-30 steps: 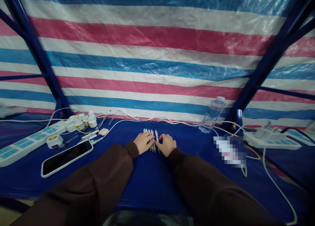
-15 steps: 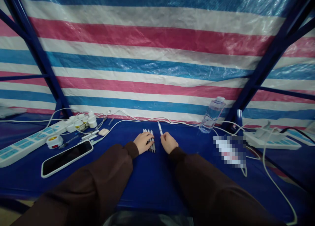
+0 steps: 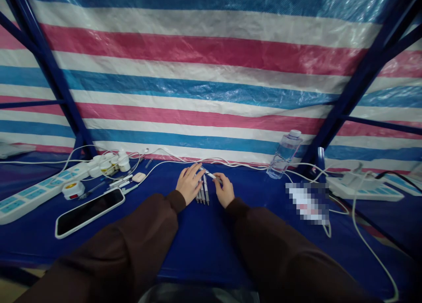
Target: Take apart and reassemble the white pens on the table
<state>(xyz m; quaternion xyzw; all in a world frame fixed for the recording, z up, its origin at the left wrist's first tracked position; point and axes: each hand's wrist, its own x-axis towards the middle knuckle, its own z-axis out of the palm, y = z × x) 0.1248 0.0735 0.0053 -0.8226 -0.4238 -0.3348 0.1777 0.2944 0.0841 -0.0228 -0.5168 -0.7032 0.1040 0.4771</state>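
White pens (image 3: 206, 189), blue tabletop (image 3: 194, 246)

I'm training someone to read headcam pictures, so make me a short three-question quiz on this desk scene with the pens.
1. Multiple choice. What is the right hand holding?
A) A charging cable
B) A pen
C) A wall plug

2. True or false: the phone lies to the left of the clear bottle, as the camera sees it.

3. Fill in the missing word: the ___ hand is over the row of pens, hiding part of it.

Key: 1. B. 2. True. 3. Left: the left hand covers part of the row.
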